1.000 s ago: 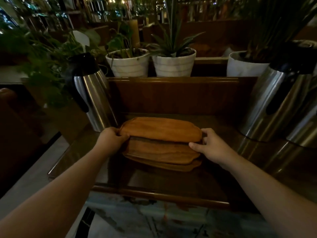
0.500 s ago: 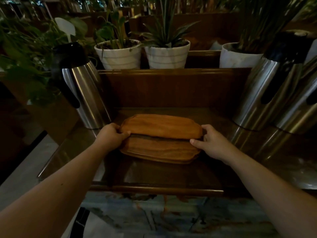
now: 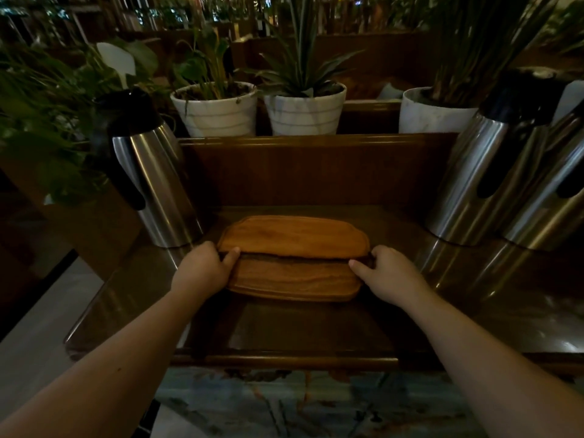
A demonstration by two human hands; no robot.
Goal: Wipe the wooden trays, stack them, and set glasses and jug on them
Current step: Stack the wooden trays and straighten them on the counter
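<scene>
With the left hand [image 3: 202, 270] and right hand [image 3: 387, 275] each clamped on an end of the top wooden tray [image 3: 294, 237], offset rearward over the lower tray [image 3: 292, 279] on the dark counter [image 3: 316, 330], uneven release could skew the stack or nudge the steel jug [image 3: 155, 188]

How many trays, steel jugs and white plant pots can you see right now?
Wooden trays: 2, top tray held over lower tray
Steel jugs: 3
White pots: 3
Total: 8
</scene>
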